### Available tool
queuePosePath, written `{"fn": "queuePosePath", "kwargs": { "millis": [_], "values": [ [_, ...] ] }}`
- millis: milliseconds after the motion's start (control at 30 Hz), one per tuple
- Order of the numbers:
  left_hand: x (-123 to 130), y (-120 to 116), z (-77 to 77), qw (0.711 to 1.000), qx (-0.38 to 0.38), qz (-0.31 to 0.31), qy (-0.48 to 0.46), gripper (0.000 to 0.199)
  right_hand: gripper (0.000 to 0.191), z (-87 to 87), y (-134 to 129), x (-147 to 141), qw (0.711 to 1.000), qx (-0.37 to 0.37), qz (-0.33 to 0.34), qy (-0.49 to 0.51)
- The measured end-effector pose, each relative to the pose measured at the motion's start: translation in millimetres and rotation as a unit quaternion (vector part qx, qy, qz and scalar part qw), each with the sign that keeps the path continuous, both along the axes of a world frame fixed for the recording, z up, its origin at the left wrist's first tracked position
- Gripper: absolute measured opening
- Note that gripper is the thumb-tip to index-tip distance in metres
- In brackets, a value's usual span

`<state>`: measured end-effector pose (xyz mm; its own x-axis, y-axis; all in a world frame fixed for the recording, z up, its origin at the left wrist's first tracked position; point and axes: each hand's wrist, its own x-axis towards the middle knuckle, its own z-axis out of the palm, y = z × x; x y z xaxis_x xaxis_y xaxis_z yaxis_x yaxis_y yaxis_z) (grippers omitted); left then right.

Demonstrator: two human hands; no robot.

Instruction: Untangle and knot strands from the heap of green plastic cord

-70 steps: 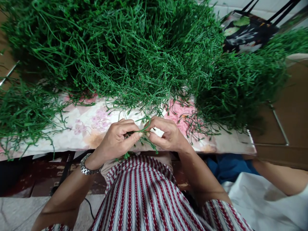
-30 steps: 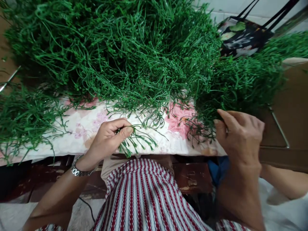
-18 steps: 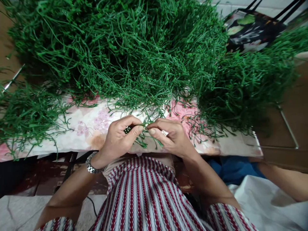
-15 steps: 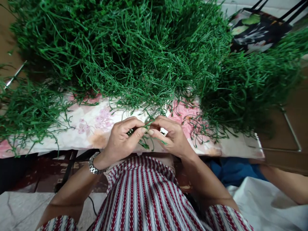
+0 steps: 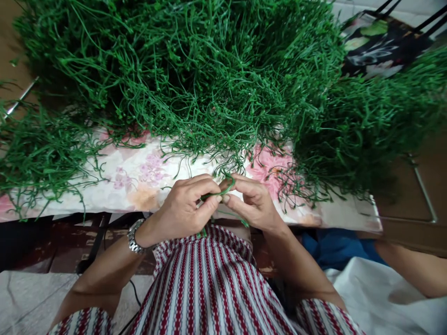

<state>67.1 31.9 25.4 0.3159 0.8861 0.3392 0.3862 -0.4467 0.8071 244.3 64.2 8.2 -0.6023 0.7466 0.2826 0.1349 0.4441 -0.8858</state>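
Thin green plastic-looking stems (image 5: 228, 187) curve between my two hands, just above the front edge of the table. My left hand (image 5: 186, 205), with a metal watch on its wrist, is closed on them between thumb and forefinger. Fingertips of my right hand (image 5: 257, 201) pinch the same stems, almost touching the left thumb. Small knobbed ends poke out below both hands. How many stems are held, I cannot tell. Beyond the hands, a big heap of the same green stems (image 5: 209, 74) spreads, with loose ones trailing toward me.
A flowered cloth (image 5: 129, 177) covers the table. Smaller piles of stems lie at left (image 5: 45, 153) and right (image 5: 363, 135). A black flowered bag (image 5: 382, 46) stands back right, near a bent metal rod (image 5: 424, 188). Another person's leg (image 5: 408, 267) shows at lower right.
Both hands have come slightly nearer to me and to the right. The stems between them now bend in a curve over the right fingers.
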Motion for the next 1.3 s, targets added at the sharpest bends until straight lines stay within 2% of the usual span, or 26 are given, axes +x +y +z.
{"fn": "queuePosePath", "kwargs": {
  "millis": [100, 200, 433, 567, 667, 800, 967, 1033, 1133, 1300],
  "values": [
    [-0.1, -0.3, -0.1, 0.997, -0.079, 0.002, -0.021, 0.01, 0.012, -0.4, -2.5, 1.3, 0.997, 0.067, -0.02, -0.025],
    [3.1, -1.5, -0.7, 0.992, -0.114, 0.024, -0.057, 0.011, 0.011, -4.2, -4.5, 1.4, 0.991, 0.126, -0.033, -0.036],
    [15.2, -5.2, -6.8, 0.993, -0.083, 0.062, -0.055, 0.009, 0.013, -14.3, -12.1, -1.6, 0.987, 0.121, -0.101, -0.029],
    [19.6, -6.3, -14.2, 0.994, -0.097, 0.05, -0.025, 0.011, 0.01, -12.7, -15.1, 1.7, 0.972, 0.185, -0.132, -0.054],
    [21.3, -6.2, -16.8, 0.993, -0.116, 0.022, 0.01, 0.016, 0.012, -11.4, -14.8, 8.3, 0.964, 0.228, -0.109, -0.084],
    [19.0, -4.0, -12.9, 0.994, -0.105, -0.01, 0.033, 0.02, 0.012, -10.1, -13.1, 17.8, 0.952, 0.267, -0.068, -0.131],
    [6.3, 1.1, -7.2, 0.984, -0.104, -0.132, 0.05, 0.027, 0.019, 0.4, -10.1, 23.6, 0.931, 0.316, 0.036, -0.181],
    [1.4, 1.7, -7.7, 0.978, -0.129, -0.158, 0.039, 0.026, 0.022, 5.4, -9.2, 23.7, 0.927, 0.318, 0.056, -0.19],
    [-3.1, -0.3, -9.4, 0.975, -0.159, -0.152, 0.012, 0.026, 0.021, 8.9, -10.2, 23.1, 0.93, 0.316, 0.043, -0.182],
    [-4.2, -5.7, -9.4, 0.978, -0.143, -0.148, -0.037, 0.026, 0.015, 3.6, -16.2, 21.9, 0.943, 0.301, -0.002, -0.144]
  ]
}}
